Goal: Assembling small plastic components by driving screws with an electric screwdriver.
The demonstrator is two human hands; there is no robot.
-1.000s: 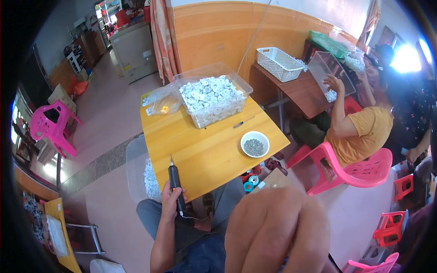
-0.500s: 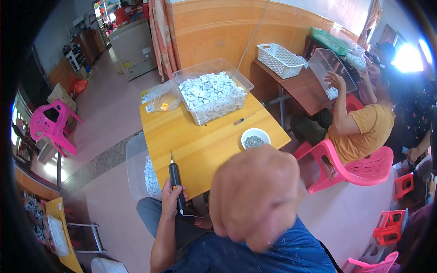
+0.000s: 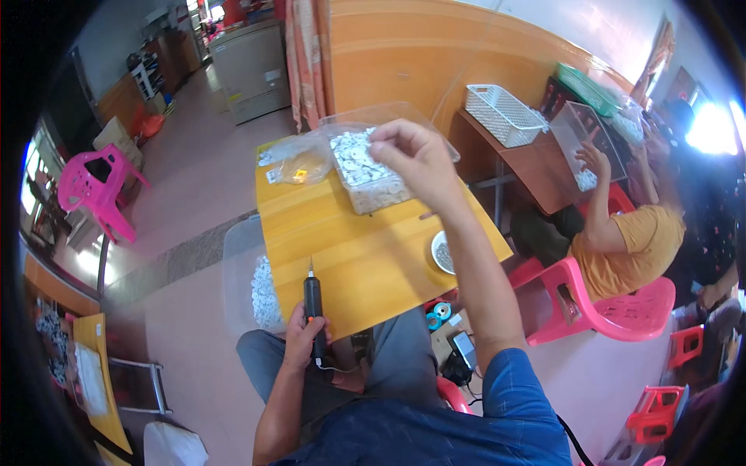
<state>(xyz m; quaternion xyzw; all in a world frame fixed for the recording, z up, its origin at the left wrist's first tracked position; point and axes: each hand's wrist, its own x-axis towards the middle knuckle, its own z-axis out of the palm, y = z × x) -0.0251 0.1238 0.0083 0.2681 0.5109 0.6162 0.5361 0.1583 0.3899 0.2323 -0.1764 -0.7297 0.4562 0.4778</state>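
From my remote seat I see the black electric screwdriver [image 3: 313, 304] standing nearly upright at the near edge of the yellow wooden table [image 3: 365, 256], tip up. My left hand [image 3: 305, 335] is wrapped closed around its lower end, just off the table edge, above my lap. A thin cable runs from its base toward my legs.

My right hand [image 3: 412, 155] is stretched out over the clear plastic bin [image 3: 373, 167] at the far side of the table. The fingers are pinched together above the heap of small white parts [image 3: 353, 159] inside; I cannot tell whether a part is caught between them. The bin sits toward the far right of the table top.

Just left of the bin lies a clear plastic bag [image 3: 299, 161] with something orange in it. Near the right edge of the table, partly hidden by my forearm, is a small white bowl [image 3: 443, 252] holding dark bits. Left of the table, lower down, a second clear tub [image 3: 252, 283] holds more white pieces.

Further right, another person in a yellow shirt [image 3: 622, 248] sits on a pink plastic chair [image 3: 614, 307] at a brown table [image 3: 536, 159] carrying a white basket [image 3: 503, 115]. Another pink chair [image 3: 97, 186] stands far left
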